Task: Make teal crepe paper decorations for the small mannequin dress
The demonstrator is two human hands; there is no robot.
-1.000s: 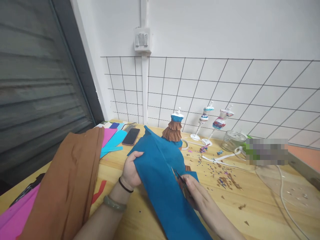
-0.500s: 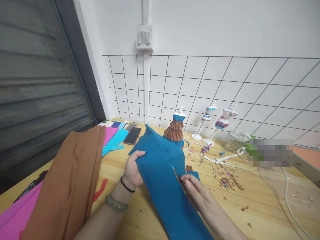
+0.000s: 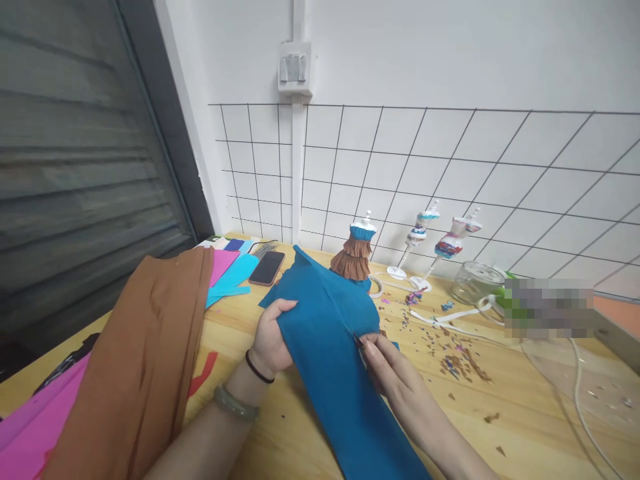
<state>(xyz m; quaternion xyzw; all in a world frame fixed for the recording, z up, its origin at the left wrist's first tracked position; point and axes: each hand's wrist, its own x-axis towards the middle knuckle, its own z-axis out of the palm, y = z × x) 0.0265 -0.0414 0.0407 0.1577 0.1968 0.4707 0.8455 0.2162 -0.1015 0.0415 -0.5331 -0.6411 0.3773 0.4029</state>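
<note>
Text, labels, numbers, signs: none legible. Green-edged object (image 3: pixel 520 307) at right largely covered by a pixelated block; any print there unreadable. White square plastic switch box (image 3: pixel 294 69) on wall: no marking decipherable.

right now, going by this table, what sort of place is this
Likely a craft corner, perhaps in a workshop: a small dressed mannequin, coloured scraps strewn on the table, and a blue sheet held in the left hand.
</note>
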